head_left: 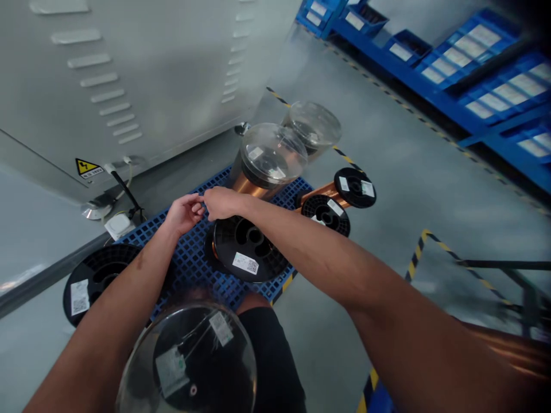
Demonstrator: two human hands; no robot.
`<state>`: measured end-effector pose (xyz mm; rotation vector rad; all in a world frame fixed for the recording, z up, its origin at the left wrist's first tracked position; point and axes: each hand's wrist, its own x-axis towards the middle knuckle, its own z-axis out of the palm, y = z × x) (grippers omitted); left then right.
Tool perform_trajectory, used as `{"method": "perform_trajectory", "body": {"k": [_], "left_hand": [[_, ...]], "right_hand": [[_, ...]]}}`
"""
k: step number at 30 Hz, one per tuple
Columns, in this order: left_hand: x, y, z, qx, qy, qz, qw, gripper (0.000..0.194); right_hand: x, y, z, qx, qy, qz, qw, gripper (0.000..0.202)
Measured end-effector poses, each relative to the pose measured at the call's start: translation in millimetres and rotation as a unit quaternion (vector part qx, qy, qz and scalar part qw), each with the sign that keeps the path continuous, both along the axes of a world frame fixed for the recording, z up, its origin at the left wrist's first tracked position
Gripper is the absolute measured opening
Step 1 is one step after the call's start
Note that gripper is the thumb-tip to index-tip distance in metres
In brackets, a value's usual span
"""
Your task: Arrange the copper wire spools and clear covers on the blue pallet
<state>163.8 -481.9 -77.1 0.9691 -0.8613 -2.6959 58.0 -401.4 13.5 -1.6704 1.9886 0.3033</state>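
Observation:
My left hand [186, 213] and my right hand [218, 203] meet above a blue grid pallet [189, 252], their fingertips touching. Both have curled fingers in a pinch; anything between them is too small to make out. Just below my right hand stands a black-flanged spool [228, 246] with a white label. Behind it, copper wire shows on a spool under a clear cover [273, 152]. A second clear-covered spool [313, 123] stands farther back. Close to my body is another clear-covered spool [193, 355], with labels on its black top.
A grey cabinet [172, 69] with vents rises at the left and back. Two smaller spools [355, 187] sit right of the pallet, and a large black spool [103, 267] at its left. Blue shelving [387, 54] with labelled bins runs along the upper right.

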Motion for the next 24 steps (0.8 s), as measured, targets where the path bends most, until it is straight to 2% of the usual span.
{"method": "perform_trajectory", "body": {"k": [2,4,9,13,15,18,20,24], "left_hand": [[6.9,-1.2,2.0,-0.019,0.0,-0.015,1.0,0.015],[12.3,-2.0,2.0,-0.071,-0.013,-0.034,0.997,0.016],[24.0,5.2,-5.4,-0.19,-0.074,-0.074,0.976,0.027],[40.1,24.2,-9.2,-0.335,-0.153,-0.115,0.923,0.045],[51.4,35.5,-9.3,-0.373,-0.164,-0.138,0.903,0.053],[70.5,50.0,-7.4,-0.366,-0.151,-0.157,0.904,0.055],[82.4,57.1,-4.2,-0.351,-0.138,-0.16,0.912,0.049],[98.6,66.1,5.4,-0.238,-0.106,-0.172,0.95,0.034]], "right_hand": [[-6.5,4.2,4.6,-0.002,0.009,-0.013,1.0,0.033],[-11.2,8.5,11.2,-0.001,0.007,-0.022,1.0,0.033],[-9.0,12.2,16.7,-0.009,0.006,-0.025,1.0,0.036],[7.3,9.5,10.6,-0.011,0.012,-0.021,1.0,0.045],[15.6,9.5,8.6,-0.016,0.006,-0.012,1.0,0.048],[23.1,12.6,7.0,-0.021,-0.006,0.005,1.0,0.048],[25.2,16.0,6.6,-0.024,-0.01,0.01,1.0,0.046],[29.4,23.9,8.5,-0.044,-0.012,0.008,0.999,0.036]]}}
